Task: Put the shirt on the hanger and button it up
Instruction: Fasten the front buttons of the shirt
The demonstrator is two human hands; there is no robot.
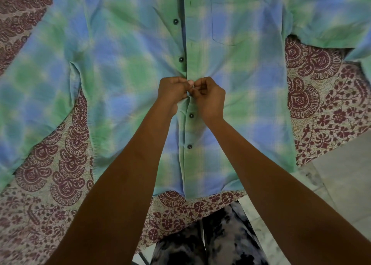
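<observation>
Buttoning is partway done. The shirt [124,68] lies flat, front up, on a printed spread [321,104], with pale floor [345,164] showing past the spread's edge at lower right. Both hands meet at the middle of the placket [186,164]. The left hand [173,91] is curled and pinches the cloth edge on its side. The right hand [209,97] is curled too and pinches the overlapping edge against it. The button they work on is hidden between the fingertips, so I cannot tell whether it is through its hole yet.

Below the hands, the lower button [191,115] and the lowest button [189,146] sit on top of the placket and look fastened. Above the hands, the upper button [181,59] and the top button [175,21] lie beside the overlapping edge, not through it, so they appear still open. At least those two remain, plus the one in hand. No hanger shows. The collar is cut off by the frame's top, so whether a hanger is already inside cannot be told.

The shirt's long axis runs straight away from the person. The hem [200,191] is nearest and the collar end points to the far side. The chest pocket [232,24] lies right of the placket, and the sleeves spread out to either side.
</observation>
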